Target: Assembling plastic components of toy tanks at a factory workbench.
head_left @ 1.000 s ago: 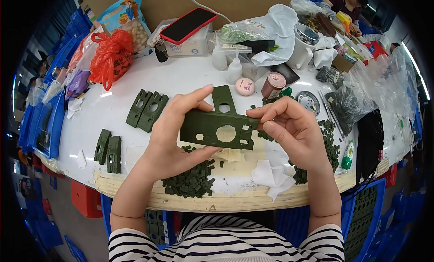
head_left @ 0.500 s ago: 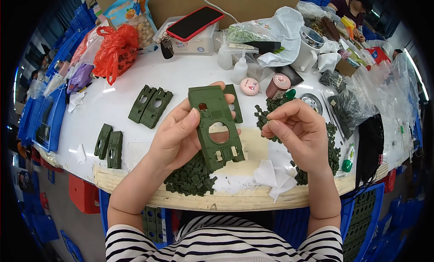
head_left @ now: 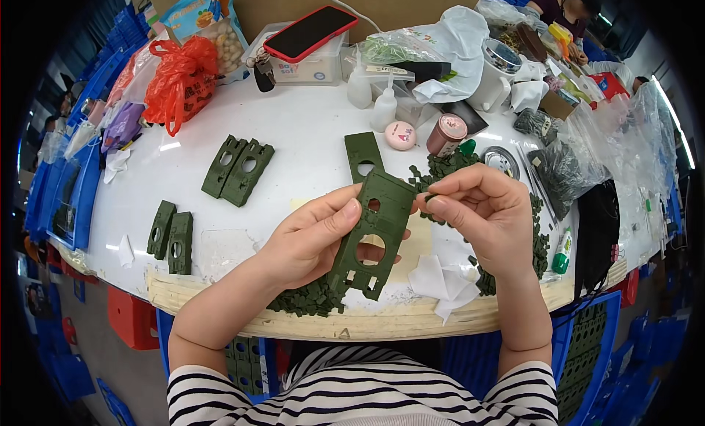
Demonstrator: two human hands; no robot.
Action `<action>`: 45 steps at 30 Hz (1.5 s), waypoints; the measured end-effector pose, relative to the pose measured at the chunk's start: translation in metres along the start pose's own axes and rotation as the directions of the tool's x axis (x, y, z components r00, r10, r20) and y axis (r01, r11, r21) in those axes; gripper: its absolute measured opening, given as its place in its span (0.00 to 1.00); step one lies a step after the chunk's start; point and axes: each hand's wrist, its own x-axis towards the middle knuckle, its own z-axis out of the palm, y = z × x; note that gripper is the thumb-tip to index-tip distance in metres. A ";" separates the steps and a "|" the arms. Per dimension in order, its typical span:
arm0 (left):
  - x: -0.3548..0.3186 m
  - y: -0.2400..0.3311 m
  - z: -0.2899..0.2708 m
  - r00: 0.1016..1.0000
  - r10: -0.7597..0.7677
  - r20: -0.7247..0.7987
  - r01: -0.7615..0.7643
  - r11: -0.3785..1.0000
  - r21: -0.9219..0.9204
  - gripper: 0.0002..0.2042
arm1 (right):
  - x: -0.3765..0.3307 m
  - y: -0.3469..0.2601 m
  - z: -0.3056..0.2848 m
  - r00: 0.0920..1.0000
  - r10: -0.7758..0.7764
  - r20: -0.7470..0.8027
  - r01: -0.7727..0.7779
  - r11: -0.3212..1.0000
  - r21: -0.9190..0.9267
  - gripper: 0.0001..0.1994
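Tilted since the earlier frame, one flat green plastic plate (head_left: pixel 371 235) with round holes is clamped by the left hand (head_left: pixel 312 239) at frame centre, while the right hand (head_left: pixel 488 209) pinches one small green piece (head_left: pixel 428 198); five similar plates lie on the white table (head_left: pixel 308 132).

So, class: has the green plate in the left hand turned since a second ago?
Yes. The green plate lay crosswise then; now it stands lengthwise, its top end toward the loose green strip on the white table, held by the left hand.
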 end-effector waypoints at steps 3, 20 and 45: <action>-0.001 -0.002 0.002 1.000 -0.016 -0.018 0.017 0.999 0.035 0.25 | -0.002 -0.002 -0.001 1.000 0.001 0.021 0.000 0.999 -0.044 0.05; -0.003 -0.002 0.012 0.992 -0.099 -0.077 0.113 0.969 0.218 0.27 | -0.002 0.001 0.006 0.972 -0.118 0.202 0.189 0.904 -0.383 0.05; -0.004 -0.003 0.010 0.989 -0.129 -0.075 0.143 0.963 0.228 0.25 | -0.001 0.006 0.008 0.967 -0.139 0.215 0.211 0.909 -0.360 0.05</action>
